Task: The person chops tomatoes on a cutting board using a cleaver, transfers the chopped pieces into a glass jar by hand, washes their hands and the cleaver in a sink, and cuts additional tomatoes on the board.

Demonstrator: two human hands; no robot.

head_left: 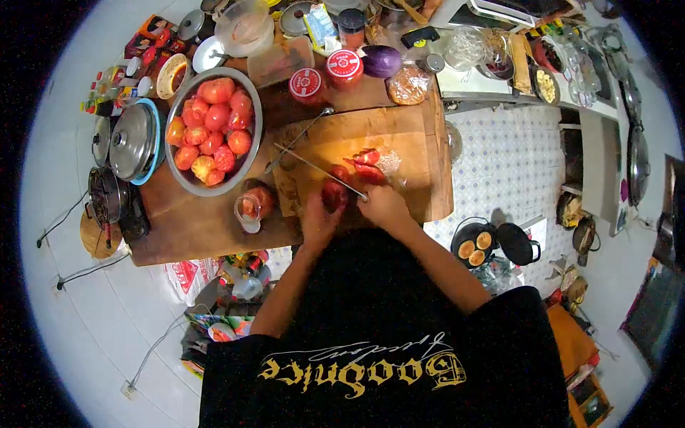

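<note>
My left hand is closed around a red tomato on the wooden cutting board. In my right hand is the handle of a knife. The knife's blade slants to the upper left and lies across the tomato; how deep it cuts I cannot tell. Cut tomato pieces rest on the wet board just beyond the blade. To the left of my left hand stands a glass jar with tomato inside. A large metal bowl full of tomatoes stands farther left.
A long spoon lies along the board's far left edge. Two red-lidded jars, an eggplant and a plastic-wrapped item line the table's back. Lidded pots are at left. Down to the right, a pan holds round cakes.
</note>
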